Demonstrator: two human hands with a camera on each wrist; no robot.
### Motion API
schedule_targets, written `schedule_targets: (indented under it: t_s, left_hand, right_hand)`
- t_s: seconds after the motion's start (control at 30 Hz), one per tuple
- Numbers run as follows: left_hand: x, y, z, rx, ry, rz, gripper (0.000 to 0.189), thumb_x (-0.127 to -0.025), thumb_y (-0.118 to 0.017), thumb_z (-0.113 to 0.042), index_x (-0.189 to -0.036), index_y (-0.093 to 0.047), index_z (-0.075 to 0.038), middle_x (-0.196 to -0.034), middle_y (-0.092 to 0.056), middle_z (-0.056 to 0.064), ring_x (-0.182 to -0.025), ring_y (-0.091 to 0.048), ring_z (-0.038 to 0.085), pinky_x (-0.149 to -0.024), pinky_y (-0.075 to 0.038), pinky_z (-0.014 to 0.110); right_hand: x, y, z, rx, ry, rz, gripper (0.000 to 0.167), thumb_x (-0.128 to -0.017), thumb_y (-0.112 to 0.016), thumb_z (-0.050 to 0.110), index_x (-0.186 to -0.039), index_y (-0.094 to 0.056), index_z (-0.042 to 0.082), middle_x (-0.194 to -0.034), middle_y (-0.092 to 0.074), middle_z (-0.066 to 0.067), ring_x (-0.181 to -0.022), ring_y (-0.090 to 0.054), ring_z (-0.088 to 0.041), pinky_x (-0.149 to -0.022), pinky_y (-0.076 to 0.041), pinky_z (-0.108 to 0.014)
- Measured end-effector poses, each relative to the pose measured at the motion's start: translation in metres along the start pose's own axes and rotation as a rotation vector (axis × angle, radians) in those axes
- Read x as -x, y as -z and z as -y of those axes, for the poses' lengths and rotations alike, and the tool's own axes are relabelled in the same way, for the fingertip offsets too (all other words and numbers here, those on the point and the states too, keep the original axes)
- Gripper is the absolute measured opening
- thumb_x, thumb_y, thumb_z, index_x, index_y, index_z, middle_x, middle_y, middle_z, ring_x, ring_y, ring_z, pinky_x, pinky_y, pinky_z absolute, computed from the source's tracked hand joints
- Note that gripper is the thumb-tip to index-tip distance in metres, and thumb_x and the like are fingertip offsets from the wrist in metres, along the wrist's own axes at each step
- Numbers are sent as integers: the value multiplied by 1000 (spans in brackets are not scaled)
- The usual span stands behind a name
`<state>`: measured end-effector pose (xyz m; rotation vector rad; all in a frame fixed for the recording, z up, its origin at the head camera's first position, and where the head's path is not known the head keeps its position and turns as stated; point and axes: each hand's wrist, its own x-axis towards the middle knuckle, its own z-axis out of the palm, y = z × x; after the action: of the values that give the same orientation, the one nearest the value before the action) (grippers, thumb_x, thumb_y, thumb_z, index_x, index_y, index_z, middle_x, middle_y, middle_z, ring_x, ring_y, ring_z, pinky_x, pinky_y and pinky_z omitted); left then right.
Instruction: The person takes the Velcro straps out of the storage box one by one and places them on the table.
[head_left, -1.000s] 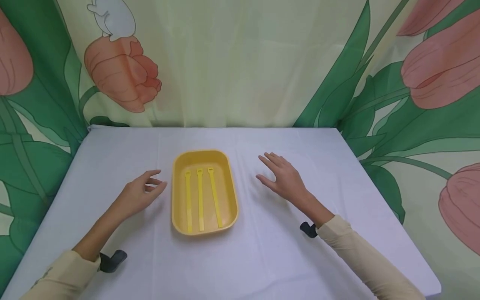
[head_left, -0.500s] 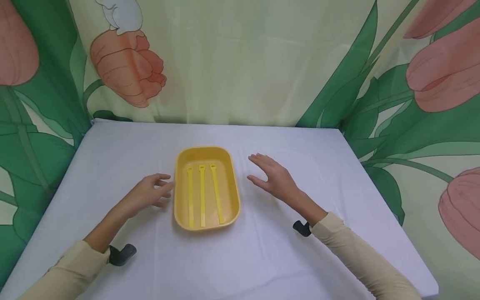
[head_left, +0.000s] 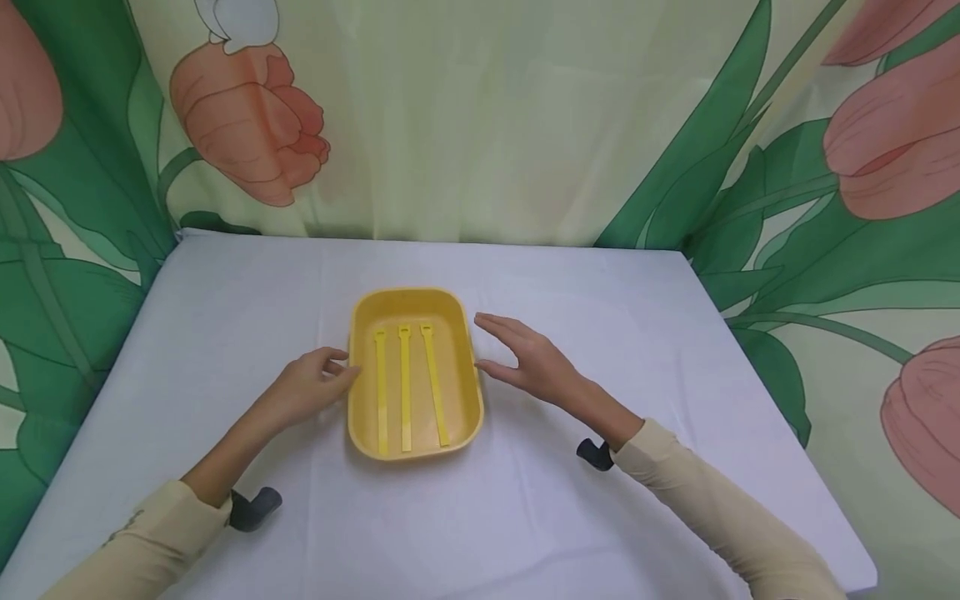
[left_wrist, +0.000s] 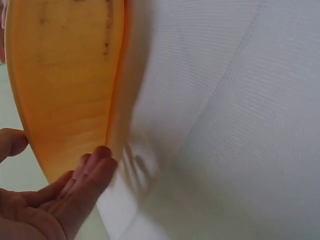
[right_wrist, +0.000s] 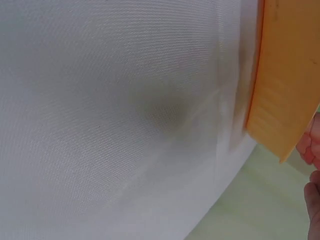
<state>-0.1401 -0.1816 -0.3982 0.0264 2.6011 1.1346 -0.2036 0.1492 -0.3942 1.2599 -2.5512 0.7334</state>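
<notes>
A yellow rectangular tray [head_left: 418, 303] with rounded corners rests on the white-covered table. Inside lie three flat yellow strips [head_left: 405, 387], roughly side by side, each with a slotted head at its far end, like cable ties. My left hand [head_left: 307, 387] is at the tray's left side. Its thumb overlaps the rim, while its fingers [left_wrist: 90, 185] extend along the outer wall in the left wrist view. Across from it, my right hand [head_left: 536, 362] has its thumb and fingers spread, their tips right at the right rim. Only parts of its fingers [right_wrist: 311, 145] show in the right wrist view.
A white cloth [head_left: 600, 517] covers the table. Behind it hangs a curtain [head_left: 487, 125] printed with tulips, leaves and a white animal. Dark wrist-worn devices show below both cuffs, the left device [head_left: 255, 508] and the right device [head_left: 595, 454].
My left hand has moved right from beside the tray to its left rim. My right hand has come left to the right rim. The strips keep their places in the tray.
</notes>
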Motion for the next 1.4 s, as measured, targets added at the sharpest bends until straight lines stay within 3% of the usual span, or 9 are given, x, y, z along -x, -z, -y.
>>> schedule_targets:
  t_s: [0.2,0.47,0.73,0.97,1.4]
  left_hand:
    - [-1,0,-1,28,47,38,59,-94,-53,-38,-128,-44,10,-110,-59,25,-81,-62,24,-64,-53,33]
    - [-4,0,-2,202,114,134,80,-93,-54,-45,-146,-19,3,-133,-42,28,-111,-53,36,-85,-49,46]
    - [-5,-4,1,325,42,155,64,-99,-47,-28,-146,-18,5,-137,-37,30,-113,-53,37,-86,-51,41]
    - [-2,0,-3,361,-15,167,57,-101,-39,-21,-147,-16,4,-140,-31,32,-118,-47,42,-89,-48,48]
    - [-1,-2,0,426,-24,209,57,-102,-39,-17,-147,-13,7,-135,-41,32,-116,-52,39,-94,-44,47]
  right_hand:
    - [-2,-5,1,-21,47,15,61,-82,-75,23,-135,-51,7,-138,-48,-5,-125,-45,-18,-98,-43,-30]
    - [-9,-12,3,-75,111,-16,57,-80,-76,14,-131,-53,3,-133,-51,-9,-123,-47,-19,-98,-41,-26]
    - [-20,-15,7,-69,167,-11,57,-76,-79,9,-127,-55,0,-130,-54,-10,-121,-48,-19,-99,-41,-26]
    - [-31,-12,8,-36,215,10,55,-76,-79,9,-126,-57,-1,-127,-55,-9,-119,-49,-19,-98,-41,-24]
    - [-36,-17,8,-41,225,65,58,-79,-78,13,-130,-53,3,-127,-56,-7,-115,-51,-17,-93,-44,-23]
